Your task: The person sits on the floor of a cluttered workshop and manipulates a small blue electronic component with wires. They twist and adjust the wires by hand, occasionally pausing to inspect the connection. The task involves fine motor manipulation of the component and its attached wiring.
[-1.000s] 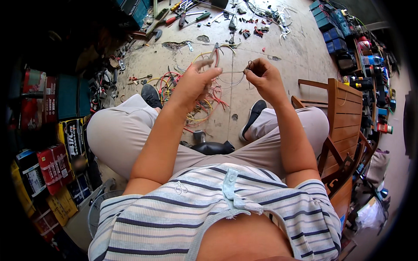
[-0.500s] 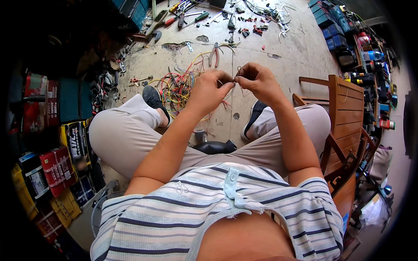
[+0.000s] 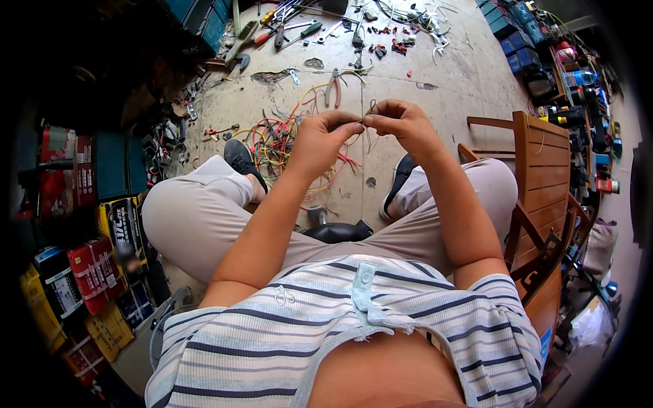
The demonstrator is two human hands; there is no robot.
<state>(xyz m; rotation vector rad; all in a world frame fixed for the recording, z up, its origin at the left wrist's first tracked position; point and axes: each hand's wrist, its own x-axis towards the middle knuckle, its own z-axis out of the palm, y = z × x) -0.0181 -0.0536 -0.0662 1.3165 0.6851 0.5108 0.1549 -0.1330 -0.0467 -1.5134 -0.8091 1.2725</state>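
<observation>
A thin dark wire (image 3: 368, 140) is pinched between my two hands, with a small loop rising above the fingers and loose ends hanging below. My left hand (image 3: 325, 139) closes on it with thumb and forefinger. Fingertip to fingertip with it, my right hand (image 3: 403, 125) grips the same wire in a pinch. Where the fingers meet, the wire is partly hidden. On the floor beyond and left of my hands lies a tangle of coloured wires (image 3: 272, 139). Pliers with red-grey handles (image 3: 333, 88) rest just past my fingers.
Screwdrivers and other hand tools (image 3: 289, 34) lie at the far side, beside scattered small connectors (image 3: 394, 46). A wooden chair (image 3: 542, 160) stands at my right. Stacked boxes (image 3: 93, 272) line the left, and crowded shelves (image 3: 578, 95) the right. My shoes (image 3: 239, 162) flank the wires.
My left hand has shifted slightly left and down, its fingers straighter. Both hands still pinch the wire, and its hanging ends show more clearly.
</observation>
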